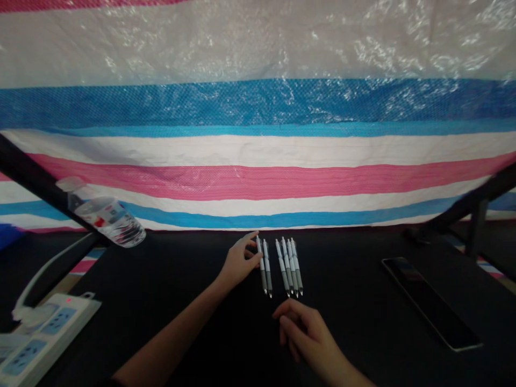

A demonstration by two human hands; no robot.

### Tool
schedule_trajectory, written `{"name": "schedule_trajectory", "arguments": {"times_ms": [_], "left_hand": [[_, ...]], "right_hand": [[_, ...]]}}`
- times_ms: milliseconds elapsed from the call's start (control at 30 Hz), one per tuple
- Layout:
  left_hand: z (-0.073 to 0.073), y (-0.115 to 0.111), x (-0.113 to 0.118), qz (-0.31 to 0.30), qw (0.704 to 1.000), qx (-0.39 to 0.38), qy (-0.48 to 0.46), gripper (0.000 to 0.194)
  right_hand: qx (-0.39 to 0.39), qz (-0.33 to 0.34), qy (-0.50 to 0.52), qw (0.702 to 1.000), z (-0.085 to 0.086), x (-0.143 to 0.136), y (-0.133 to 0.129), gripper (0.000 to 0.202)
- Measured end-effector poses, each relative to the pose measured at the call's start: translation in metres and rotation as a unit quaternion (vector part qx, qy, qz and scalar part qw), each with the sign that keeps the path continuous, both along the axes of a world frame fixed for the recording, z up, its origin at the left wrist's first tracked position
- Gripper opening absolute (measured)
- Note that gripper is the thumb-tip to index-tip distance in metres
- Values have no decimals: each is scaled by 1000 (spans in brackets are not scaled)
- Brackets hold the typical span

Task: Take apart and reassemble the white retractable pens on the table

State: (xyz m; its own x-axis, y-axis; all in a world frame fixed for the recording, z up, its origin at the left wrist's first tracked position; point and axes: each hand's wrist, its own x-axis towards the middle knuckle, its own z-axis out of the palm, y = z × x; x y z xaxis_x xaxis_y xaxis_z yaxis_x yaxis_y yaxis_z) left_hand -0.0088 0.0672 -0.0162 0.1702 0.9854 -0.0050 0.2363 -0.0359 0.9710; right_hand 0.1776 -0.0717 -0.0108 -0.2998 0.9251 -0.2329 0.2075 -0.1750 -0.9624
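A pair of white pens with grey grips lies side by side on the black table, tips toward me. My left hand (241,260) is at the left pen (262,266) of this pair, thumb and fingers closed about its upper part. The other pen of the pair (267,266) lies right beside it. Across a small gap, several more pens of the same kind (288,266) form a second row. Just below their tips is my right hand (304,328), fingers loosely bent and apart, with nothing seen in them.
A black phone (431,303) lies at the right. On the left are a white power strip (54,330) with a plugged-in cable and a clear plastic bottle (110,220) lying tilted by a dark frame bar (44,180). A striped plastic sheet (258,183) hangs behind the table.
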Motion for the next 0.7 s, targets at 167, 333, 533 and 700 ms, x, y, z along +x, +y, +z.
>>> {"name": "schedule_trajectory", "arguments": {"times_ms": [167, 333, 533, 700], "left_hand": [[-3, -19, -2, -7, 1000, 10, 26, 58], [7, -47, -8, -81, 992, 43, 81, 59], [10, -59, -2, -175, 933, 207, 236, 44], [4, -60, 4, -184, 911, 258, 263, 37]], "right_hand": [[265, 43, -221, 937, 18, 20, 8, 25], [468, 113, -399, 781, 9, 35, 21, 44], [537, 107, -455, 703, -5, 27, 24, 13], [550, 133, -436, 700, 4, 23, 24, 6]]}}
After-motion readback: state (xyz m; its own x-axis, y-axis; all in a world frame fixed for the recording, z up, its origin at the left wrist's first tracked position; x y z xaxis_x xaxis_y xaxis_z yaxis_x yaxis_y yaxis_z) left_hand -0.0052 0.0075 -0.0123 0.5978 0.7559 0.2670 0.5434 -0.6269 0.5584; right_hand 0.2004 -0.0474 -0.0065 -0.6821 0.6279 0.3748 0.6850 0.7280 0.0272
